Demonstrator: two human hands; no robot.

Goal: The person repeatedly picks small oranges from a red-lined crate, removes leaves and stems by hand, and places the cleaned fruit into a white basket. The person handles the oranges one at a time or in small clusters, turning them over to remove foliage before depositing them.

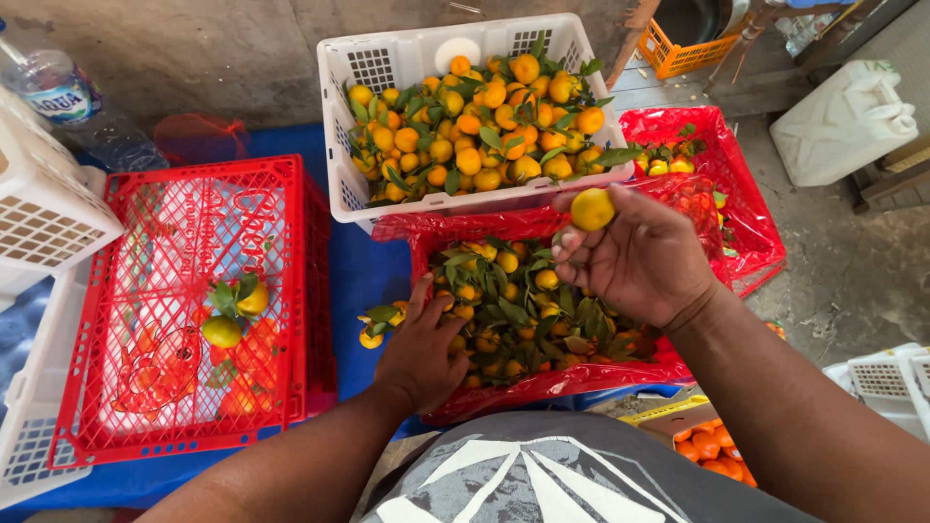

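- The right hand [644, 261] is holding one small orange [592, 209] up in its fingertips, above the red bag [542, 383].
- The left hand [423, 353] is reaching into the leafy pile [518, 310] in that bag. Its fingers are curling around fruit at the bag's edge, but I cannot tell if it is gripping any.
- The white crate [387, 58] behind the bag is looking nearly full of oranges with leaves.
- The red crate [194, 300] on the left is holding only two or three fruits [237, 315], so it looks like the sorting is just starting there.
- Lots of fruit is waiting in the bag, so I think much work is left.
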